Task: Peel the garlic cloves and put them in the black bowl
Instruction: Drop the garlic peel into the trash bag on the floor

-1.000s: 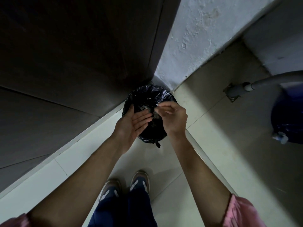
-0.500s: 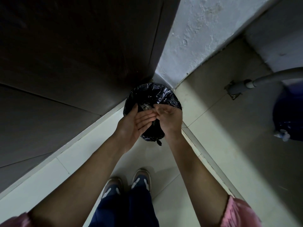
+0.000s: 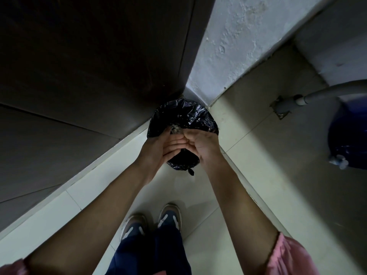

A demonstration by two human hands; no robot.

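L hand (image 3: 158, 148) open, palm up; R hand (image 3: 201, 144) now flat on it vs pinching 1 s ago, over bin bag (image 3: 188, 118). Peel scraps (image 3: 175, 129) dumped; prob cleanup stage.

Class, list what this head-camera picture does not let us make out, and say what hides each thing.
- Head view: most of the bin's inside, covered by the left hand and right hand.
- Head view: the pale scraps in the bin are too small and dim to identify.
- Head view: whether anything lies between the palms; the hands hide it.
- Head view: the blue container, cut off by the right edge.
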